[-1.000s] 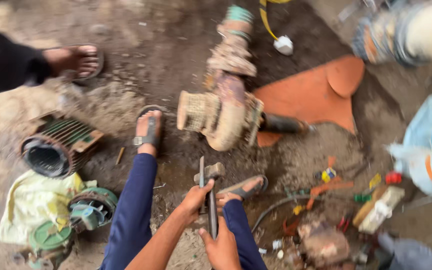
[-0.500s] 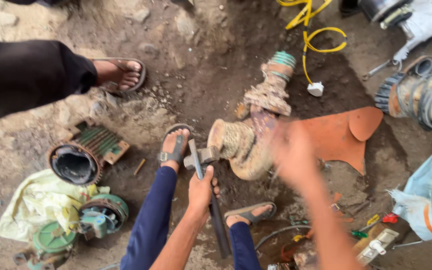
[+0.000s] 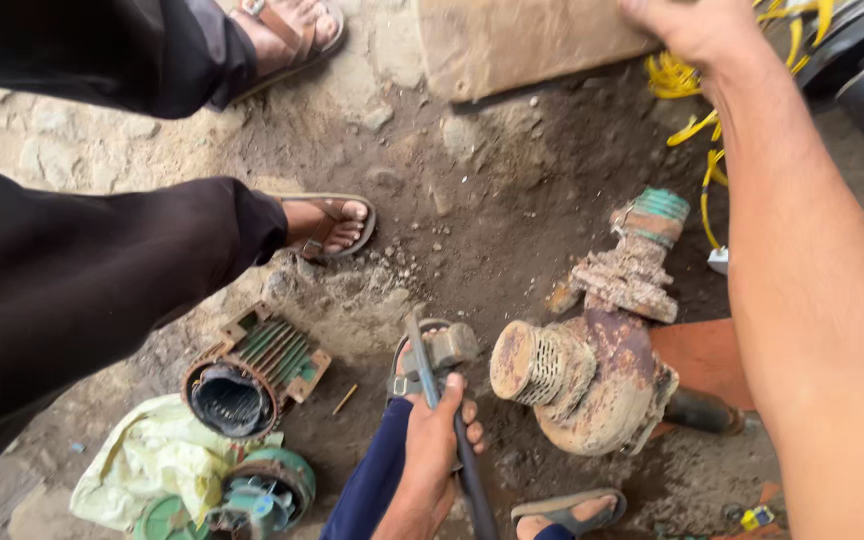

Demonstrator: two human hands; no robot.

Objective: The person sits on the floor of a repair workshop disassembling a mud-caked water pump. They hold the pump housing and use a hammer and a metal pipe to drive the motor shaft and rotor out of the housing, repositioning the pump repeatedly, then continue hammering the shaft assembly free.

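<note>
Now my left hand (image 3: 432, 450) grips the hammer (image 3: 442, 400) tight near my foot (image 3: 427, 365), so a slip could hurt the toes.

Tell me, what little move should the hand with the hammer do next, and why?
Probably swing the hammer over toward the rusty pump. The left hand grips its dark handle, with the head resting low near the sandalled foot, just beside the pump's round mesh end. The right hand is far off, up on a board, so it is not steadying anything.
</note>
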